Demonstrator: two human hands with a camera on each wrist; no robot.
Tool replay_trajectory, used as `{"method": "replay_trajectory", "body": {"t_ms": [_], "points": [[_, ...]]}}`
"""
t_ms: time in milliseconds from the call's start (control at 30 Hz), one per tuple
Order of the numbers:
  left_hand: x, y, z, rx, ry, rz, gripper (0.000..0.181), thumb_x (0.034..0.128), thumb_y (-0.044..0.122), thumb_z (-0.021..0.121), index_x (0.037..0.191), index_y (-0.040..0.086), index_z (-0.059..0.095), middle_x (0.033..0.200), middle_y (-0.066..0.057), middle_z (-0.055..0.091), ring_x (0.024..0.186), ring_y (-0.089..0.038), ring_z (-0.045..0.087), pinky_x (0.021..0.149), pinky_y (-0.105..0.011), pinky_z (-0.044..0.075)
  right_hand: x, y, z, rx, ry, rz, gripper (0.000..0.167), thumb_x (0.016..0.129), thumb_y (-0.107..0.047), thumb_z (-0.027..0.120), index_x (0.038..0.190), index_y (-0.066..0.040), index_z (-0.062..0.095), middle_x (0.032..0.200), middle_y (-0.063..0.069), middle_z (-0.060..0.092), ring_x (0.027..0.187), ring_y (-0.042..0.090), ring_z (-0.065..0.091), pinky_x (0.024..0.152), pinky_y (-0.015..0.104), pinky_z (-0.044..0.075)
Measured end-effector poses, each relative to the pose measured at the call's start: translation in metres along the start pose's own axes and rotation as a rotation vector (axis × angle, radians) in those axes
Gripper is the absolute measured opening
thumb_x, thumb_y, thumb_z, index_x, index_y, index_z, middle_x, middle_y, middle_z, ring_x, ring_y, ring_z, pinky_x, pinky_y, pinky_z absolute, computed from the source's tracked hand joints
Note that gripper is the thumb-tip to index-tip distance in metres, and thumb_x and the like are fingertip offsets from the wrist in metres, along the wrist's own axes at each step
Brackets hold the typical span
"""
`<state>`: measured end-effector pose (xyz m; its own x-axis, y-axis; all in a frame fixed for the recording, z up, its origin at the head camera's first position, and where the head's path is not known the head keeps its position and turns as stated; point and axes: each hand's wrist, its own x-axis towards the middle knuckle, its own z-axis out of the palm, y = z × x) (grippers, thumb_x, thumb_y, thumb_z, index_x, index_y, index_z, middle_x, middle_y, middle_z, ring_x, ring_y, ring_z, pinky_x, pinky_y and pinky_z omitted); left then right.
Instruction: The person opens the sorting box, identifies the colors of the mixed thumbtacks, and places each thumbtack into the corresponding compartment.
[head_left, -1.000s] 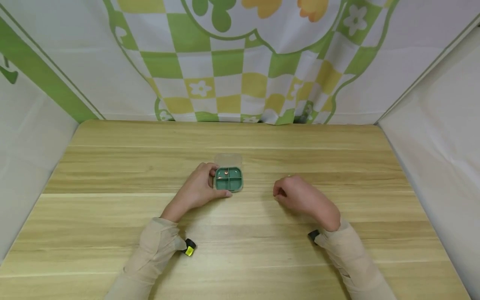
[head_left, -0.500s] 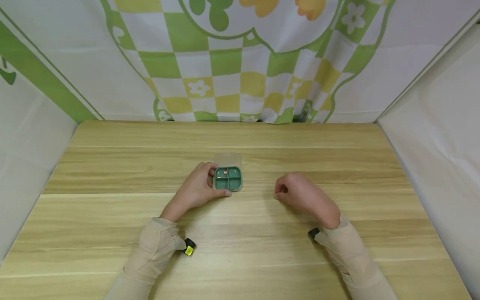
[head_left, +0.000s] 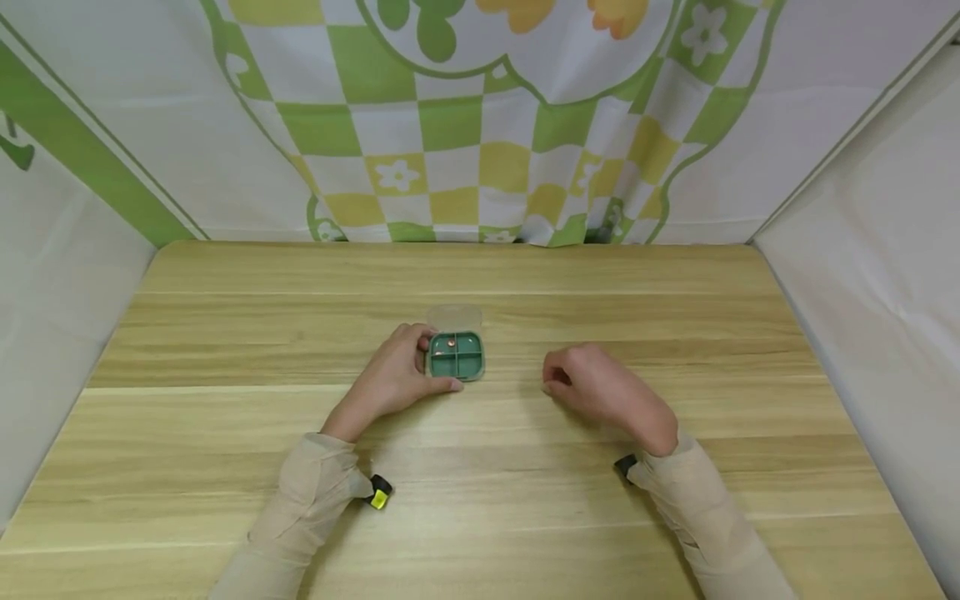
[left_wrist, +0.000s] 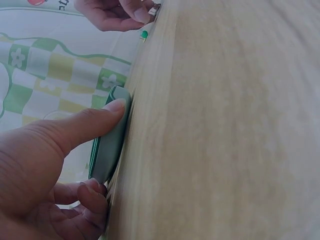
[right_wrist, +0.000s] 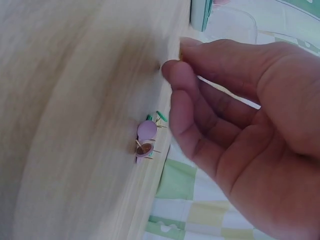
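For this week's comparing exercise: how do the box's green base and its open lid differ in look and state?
The base is green, while the lid is see-through. The base has dividers making four compartments; the lid shows none. The left hand grips the base, while the lid extends beyond the base's far side. Both share rounded corners.

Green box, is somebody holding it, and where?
The left hand grips the green box: thumb on its near side, fingers at its left end.
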<state>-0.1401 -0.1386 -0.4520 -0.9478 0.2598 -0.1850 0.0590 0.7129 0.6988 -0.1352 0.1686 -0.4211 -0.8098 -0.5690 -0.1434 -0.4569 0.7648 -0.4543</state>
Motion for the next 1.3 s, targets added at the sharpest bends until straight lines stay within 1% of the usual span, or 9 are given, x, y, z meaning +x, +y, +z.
{"method": "replay_trajectory", "body": {"t_ms": [200, 500, 733, 900, 967, 1133, 1300], "points": [[0.001, 0.000, 0.000, 0.000, -0.002, 0.001, 0.085, 0.0795, 0.043, 0.092, 0.143, 0.002, 0.052, 0.123, -0.014, 0.058, 0.099, -0.024, 0.054, 0.085, -0.035, 0.048, 0.000, -0.002, -0.002, 0.019, 0.016, -0.006, 0.009, 0.098, -0.013, 0.074, 0.090, -0.014, 0.074, 0.083, -0.004, 0.071, 0.073, 0.007, 0.056, 0.070, 0.026, 0.050], [-0.002, -0.002, 0.000, -0.005, 0.001, -0.005, 0.085, 0.0796, 0.042, 0.092, 0.142, 0.002, 0.052, 0.122, -0.015, 0.059, 0.101, -0.025, 0.055, 0.086, -0.036, 0.048, -0.001, -0.003, -0.002, 0.024, 0.035, -0.050, 0.007, 0.097, -0.012, 0.075, 0.090, -0.014, 0.075, 0.084, -0.004, 0.072, 0.073, 0.006, 0.056, 0.070, 0.026, 0.051], [-0.001, -0.002, 0.002, -0.013, 0.001, -0.004, 0.085, 0.0794, 0.042, 0.093, 0.142, 0.001, 0.052, 0.122, -0.015, 0.059, 0.096, -0.023, 0.056, 0.080, -0.032, 0.048, 0.000, -0.003, -0.006, 0.050, 0.028, -0.026, 0.006, 0.098, -0.010, 0.073, 0.092, -0.011, 0.075, 0.086, -0.002, 0.074, 0.076, 0.006, 0.060, 0.073, 0.027, 0.053], [0.001, 0.000, 0.000, -0.015, 0.007, 0.004, 0.085, 0.0796, 0.041, 0.093, 0.142, 0.001, 0.052, 0.122, -0.015, 0.059, 0.095, -0.023, 0.055, 0.078, -0.032, 0.047, 0.007, -0.008, -0.012, 0.021, 0.045, -0.052, 0.006, 0.099, -0.011, 0.073, 0.093, -0.011, 0.076, 0.086, -0.002, 0.074, 0.074, 0.007, 0.059, 0.072, 0.027, 0.053], [0.002, 0.001, -0.001, -0.016, 0.007, 0.002, 0.084, 0.0796, 0.041, 0.093, 0.141, 0.001, 0.052, 0.122, -0.015, 0.059, 0.095, -0.023, 0.055, 0.078, -0.031, 0.047, 0.010, -0.010, -0.013, 0.004, 0.044, -0.072, 0.007, 0.099, -0.012, 0.073, 0.092, -0.012, 0.075, 0.085, -0.002, 0.073, 0.073, 0.006, 0.058, 0.071, 0.027, 0.052], [0.002, -0.001, 0.000, -0.008, 0.010, 0.002, 0.082, 0.0792, 0.041, 0.093, 0.139, 0.002, 0.053, 0.120, -0.014, 0.059, 0.094, -0.022, 0.055, 0.076, -0.030, 0.047, 0.019, -0.017, -0.015, -0.001, 0.040, -0.107, 0.007, 0.099, -0.012, 0.072, 0.092, -0.012, 0.074, 0.084, -0.002, 0.072, 0.072, 0.006, 0.057, 0.070, 0.026, 0.051], [0.001, -0.002, 0.001, -0.009, 0.013, 0.003, 0.081, 0.0784, 0.041, 0.094, 0.138, 0.002, 0.054, 0.119, -0.014, 0.059, 0.094, -0.022, 0.055, 0.076, -0.029, 0.047, 0.026, -0.022, -0.016, -0.014, 0.040, -0.115, 0.008, 0.100, -0.012, 0.070, 0.092, -0.011, 0.074, 0.084, -0.002, 0.071, 0.072, 0.007, 0.056, 0.070, 0.027, 0.051]]}}
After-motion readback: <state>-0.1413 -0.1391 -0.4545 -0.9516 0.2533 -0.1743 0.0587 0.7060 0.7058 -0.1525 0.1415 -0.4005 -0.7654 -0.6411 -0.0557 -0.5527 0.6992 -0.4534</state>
